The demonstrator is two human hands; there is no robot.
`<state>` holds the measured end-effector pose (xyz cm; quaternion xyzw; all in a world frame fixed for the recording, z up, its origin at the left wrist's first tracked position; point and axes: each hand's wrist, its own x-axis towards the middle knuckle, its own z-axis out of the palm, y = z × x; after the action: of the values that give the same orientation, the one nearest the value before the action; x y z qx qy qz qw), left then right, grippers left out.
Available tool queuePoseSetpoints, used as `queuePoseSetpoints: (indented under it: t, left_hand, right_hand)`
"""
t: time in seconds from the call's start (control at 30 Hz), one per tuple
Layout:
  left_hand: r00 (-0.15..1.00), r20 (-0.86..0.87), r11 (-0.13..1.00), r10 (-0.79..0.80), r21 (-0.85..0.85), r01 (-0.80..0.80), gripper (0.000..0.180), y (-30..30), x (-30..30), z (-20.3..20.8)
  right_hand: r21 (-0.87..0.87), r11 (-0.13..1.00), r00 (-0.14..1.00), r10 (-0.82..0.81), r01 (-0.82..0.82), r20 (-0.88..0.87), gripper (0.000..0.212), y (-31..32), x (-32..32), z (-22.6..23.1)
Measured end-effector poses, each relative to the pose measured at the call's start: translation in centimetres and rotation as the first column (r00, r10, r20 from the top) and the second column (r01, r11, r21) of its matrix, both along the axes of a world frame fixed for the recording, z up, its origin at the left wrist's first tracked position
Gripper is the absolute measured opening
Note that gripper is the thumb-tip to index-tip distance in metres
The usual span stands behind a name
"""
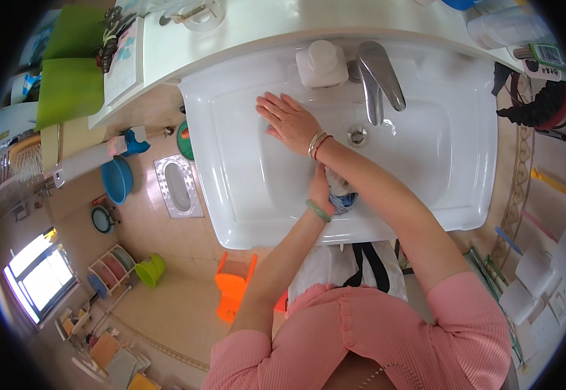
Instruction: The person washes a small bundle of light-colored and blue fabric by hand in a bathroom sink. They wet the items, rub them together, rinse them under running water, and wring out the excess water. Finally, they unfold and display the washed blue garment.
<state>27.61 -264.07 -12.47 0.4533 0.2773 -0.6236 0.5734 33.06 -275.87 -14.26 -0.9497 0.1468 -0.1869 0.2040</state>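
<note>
Both my arms reach into a white washbasin (pixel 231 162), the right forearm crossing over the left one. My right hand (pixel 289 123), with bracelets at its wrist, lies palm down over the basin's left part. Its fingers are spread and hold nothing. My left hand (pixel 320 190), a green bangle above it, is near the basin's front wall. It is closed on a bunched cloth (pixel 343 200) in white, grey and blue. My right forearm covers part of the cloth and of the left fingers.
A chrome faucet (pixel 375 78) and a white pump bottle (pixel 322 64) stand at the basin's back edge, above the drain (pixel 358 136). Below on the floor are an orange chair (pixel 232 292), a green bucket (pixel 150 270) and a squat toilet (pixel 178 185).
</note>
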Motion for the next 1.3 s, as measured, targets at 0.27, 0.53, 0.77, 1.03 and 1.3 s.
queuePoseSetpoints:
  t: [0.27,0.53,0.77,1.03,1.3]
  left_hand:
    - [0.998,-0.049,0.848,0.046,-0.526,-0.065,0.040,3.5,-2.6,-5.9]
    - [0.954,-0.279,0.964,0.107,-0.207,-0.168,0.044,3.2,-2.8,-3.8]
    - [0.986,0.097,0.991,-0.132,0.016,0.131,0.038,1.1,-3.1,0.3]
    - [0.994,0.113,0.997,0.001,-0.076,0.008,0.035,-1.3,2.7,2.9]
    - [0.912,0.394,0.977,0.114,-0.213,-0.031,0.037,-5.9,12.2,9.4]
  right_hand:
    - [-0.008,1.000,0.989,-0.007,0.006,-0.148,0.070,4.6,6.4,1.1]
    - [-0.174,0.858,0.870,0.451,-0.484,-0.200,0.055,9.6,5.7,-0.2]
    - [0.239,0.958,0.982,0.179,-0.160,-0.061,0.031,-0.4,-7.4,-3.4]
    - [0.979,-0.139,0.840,-0.506,0.146,-0.197,0.028,-6.4,-14.6,-5.4]
    - [0.352,0.923,0.987,-0.157,0.156,-0.027,0.029,7.4,-10.2,-4.2]
